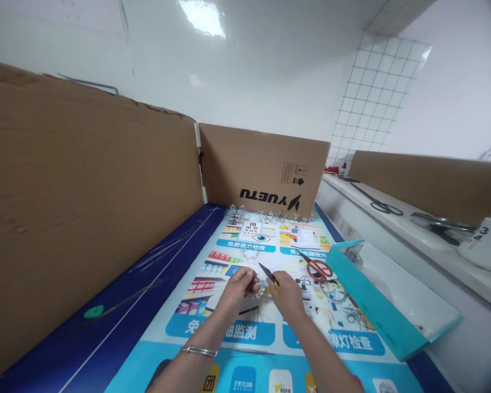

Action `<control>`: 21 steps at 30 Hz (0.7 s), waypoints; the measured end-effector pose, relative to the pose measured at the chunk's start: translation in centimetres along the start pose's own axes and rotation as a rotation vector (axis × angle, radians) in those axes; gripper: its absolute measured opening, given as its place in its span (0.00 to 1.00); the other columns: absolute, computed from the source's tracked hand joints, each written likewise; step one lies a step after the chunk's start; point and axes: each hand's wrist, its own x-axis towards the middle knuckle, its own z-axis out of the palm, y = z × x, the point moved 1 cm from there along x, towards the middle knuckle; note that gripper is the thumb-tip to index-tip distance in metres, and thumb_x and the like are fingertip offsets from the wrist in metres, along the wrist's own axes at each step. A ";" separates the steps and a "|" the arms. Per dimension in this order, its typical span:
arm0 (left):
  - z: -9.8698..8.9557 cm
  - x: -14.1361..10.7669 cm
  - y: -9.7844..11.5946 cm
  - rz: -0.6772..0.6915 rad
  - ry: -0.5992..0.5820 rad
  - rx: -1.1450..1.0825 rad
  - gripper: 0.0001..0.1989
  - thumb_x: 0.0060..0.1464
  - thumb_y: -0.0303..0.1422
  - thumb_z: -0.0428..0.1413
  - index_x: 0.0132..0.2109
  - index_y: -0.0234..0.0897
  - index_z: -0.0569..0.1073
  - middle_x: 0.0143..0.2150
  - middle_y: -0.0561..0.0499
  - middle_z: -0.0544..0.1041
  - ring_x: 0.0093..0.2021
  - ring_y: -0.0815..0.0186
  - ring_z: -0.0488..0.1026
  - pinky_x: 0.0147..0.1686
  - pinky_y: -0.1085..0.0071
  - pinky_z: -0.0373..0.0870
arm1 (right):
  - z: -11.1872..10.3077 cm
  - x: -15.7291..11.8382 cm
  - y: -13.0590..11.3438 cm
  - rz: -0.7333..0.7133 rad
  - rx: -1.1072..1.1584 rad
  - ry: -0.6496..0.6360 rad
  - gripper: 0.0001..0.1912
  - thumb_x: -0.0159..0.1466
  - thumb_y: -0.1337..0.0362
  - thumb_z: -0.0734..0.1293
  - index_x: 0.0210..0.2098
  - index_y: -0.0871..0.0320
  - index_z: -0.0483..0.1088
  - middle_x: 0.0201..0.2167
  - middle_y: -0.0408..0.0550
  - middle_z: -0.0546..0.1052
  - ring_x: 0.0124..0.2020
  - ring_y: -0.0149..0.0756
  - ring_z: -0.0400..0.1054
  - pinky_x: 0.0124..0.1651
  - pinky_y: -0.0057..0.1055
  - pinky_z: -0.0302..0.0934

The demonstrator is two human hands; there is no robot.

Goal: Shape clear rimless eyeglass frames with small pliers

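My left hand [238, 289] pinches a small clear plastic moulded piece [261, 290], whose exact shape is hard to tell. My right hand [288, 297] grips a slim tool with a yellow handle and dark pointed tip [270, 275], possibly a small knife, with its tip at the clear piece. A second clear curved piece [249, 254] lies just beyond my hands on a printed blue-and-white poster [245, 327]. Red-handled scissors [318, 269] rest on the poster to the right of my right hand. A metal bangle [198, 352] circles my left wrist.
Cardboard panels [85, 191] stand along the left and back [265, 169]. Clear plastic scraps [265, 214] lie along the poster's far edge. A teal-edged tray [376, 300] sits to the right, and black-handled scissors [387, 208] lie on a white ledge [393, 234].
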 end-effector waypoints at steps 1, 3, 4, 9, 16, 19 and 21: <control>0.0 0.0 0.0 0.000 -0.005 0.004 0.15 0.46 0.44 0.52 0.31 0.35 0.67 0.27 0.52 0.72 0.22 0.72 0.67 0.20 0.79 0.57 | 0.0 0.0 -0.1 -0.005 0.002 -0.004 0.09 0.60 0.60 0.57 0.34 0.56 0.66 0.30 0.47 0.70 0.34 0.33 0.63 0.35 0.25 0.52; 0.0 0.0 -0.1 -0.001 -0.028 -0.007 0.15 0.46 0.44 0.52 0.30 0.35 0.66 0.26 0.52 0.71 0.22 0.73 0.66 0.21 0.78 0.58 | 0.1 -0.1 -0.2 -0.013 0.015 -0.009 0.09 0.60 0.60 0.57 0.34 0.56 0.66 0.30 0.46 0.70 0.34 0.33 0.63 0.35 0.25 0.52; 0.0 -0.1 -0.1 -0.002 -0.044 -0.016 0.14 0.46 0.43 0.52 0.29 0.35 0.66 0.26 0.52 0.71 0.22 0.73 0.66 0.22 0.78 0.59 | 0.1 -0.1 -0.2 -0.016 0.025 -0.010 0.09 0.60 0.60 0.57 0.34 0.56 0.66 0.30 0.46 0.70 0.34 0.33 0.63 0.36 0.25 0.52; 0.4 -0.3 0.0 -0.008 -0.101 -0.045 0.14 0.47 0.43 0.52 0.29 0.34 0.65 0.25 0.52 0.69 0.22 0.73 0.66 0.23 0.76 0.60 | 0.0 0.0 -0.2 0.000 0.079 -0.007 0.10 0.60 0.60 0.57 0.33 0.56 0.66 0.29 0.45 0.70 0.33 0.33 0.63 0.35 0.25 0.53; 0.5 -0.6 0.6 -0.008 -0.132 -0.071 0.14 0.46 0.42 0.54 0.32 0.33 0.68 0.27 0.52 0.69 0.21 0.75 0.64 0.23 0.77 0.60 | 0.1 0.1 0.1 0.031 0.138 -0.018 0.10 0.59 0.59 0.57 0.30 0.56 0.66 0.27 0.44 0.69 0.31 0.32 0.62 0.33 0.25 0.52; 0.4 -0.6 0.7 -0.006 -0.135 -0.067 0.14 0.46 0.41 0.54 0.32 0.33 0.69 0.27 0.52 0.69 0.21 0.76 0.63 0.23 0.78 0.60 | 0.3 0.1 0.2 0.041 0.152 -0.017 0.10 0.59 0.58 0.57 0.30 0.56 0.66 0.27 0.44 0.69 0.30 0.32 0.62 0.32 0.25 0.52; 0.4 -0.6 0.8 -0.012 -0.134 -0.063 0.13 0.47 0.41 0.54 0.31 0.33 0.69 0.28 0.52 0.69 0.21 0.76 0.63 0.23 0.78 0.59 | 0.3 0.1 0.3 0.043 0.158 -0.016 0.10 0.59 0.58 0.57 0.30 0.56 0.66 0.27 0.44 0.69 0.30 0.32 0.62 0.32 0.25 0.52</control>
